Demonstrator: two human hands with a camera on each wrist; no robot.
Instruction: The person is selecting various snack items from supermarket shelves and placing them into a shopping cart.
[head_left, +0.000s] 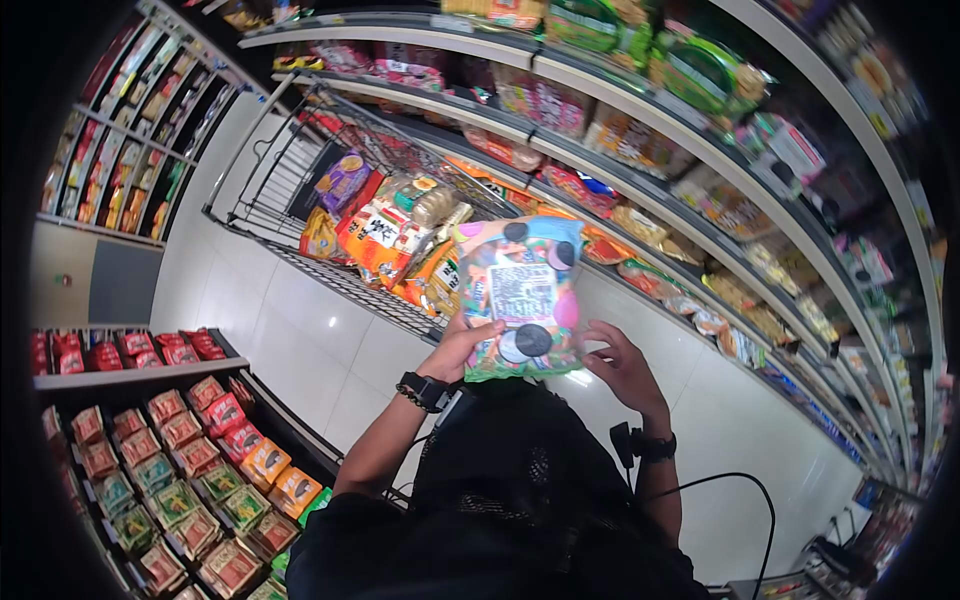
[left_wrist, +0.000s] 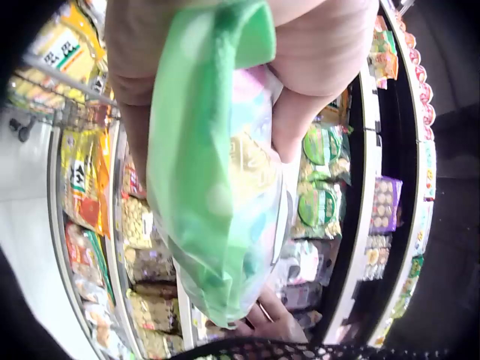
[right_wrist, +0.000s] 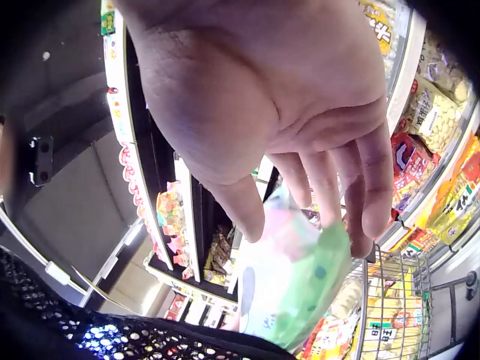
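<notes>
A plump, colourful plastic bag of sweets with a white printed label is held up in front of the body. My left hand grips it by the lower left edge, thumb lying across its front. In the left wrist view, the bag's green sealed end hangs below that hand's fingers. Beside the bag's lower right edge is my right hand, fingers loosely bent and holding nothing. The right wrist view has this palm above the bag, with the fingers spread apart.
A wire shopping cart stands just beyond the bag, loaded with several snack packets. Long shelves of packaged food curve along the right. At lower left is a display of small packets, with tiled floor between.
</notes>
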